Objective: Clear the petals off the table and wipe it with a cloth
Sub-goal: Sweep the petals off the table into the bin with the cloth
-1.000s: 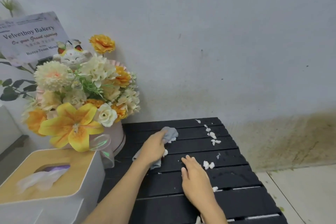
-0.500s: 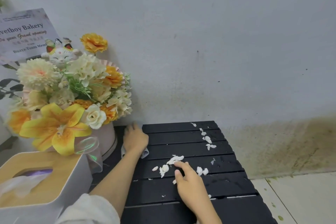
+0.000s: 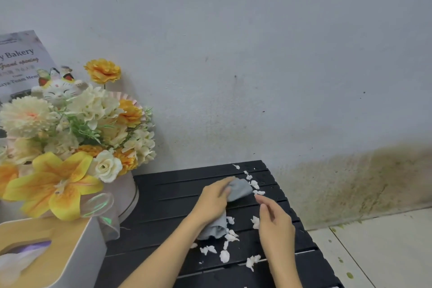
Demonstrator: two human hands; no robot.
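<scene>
A black slatted table stands against the wall. My left hand presses a grey cloth onto its middle; the cloth sticks out beyond my fingers and below my wrist. My right hand hovers just right of it, fingers loosely curled, holding nothing I can see. White petals lie scattered near the front slats, between and below my hands. More petals trail along the far right part of the table, beside the cloth's tip.
A pink round box of yellow, orange and cream flowers with a lucky cat figure fills the table's left. A white tissue box with a wooden lid sits at the front left. A printed card leans on the wall. Tiled floor lies to the right.
My left hand has slid the cloth from the table's left, near the flower box, to the right towards the far petals. My right hand has lifted and moved right. Petals are gathered nearer the front.
</scene>
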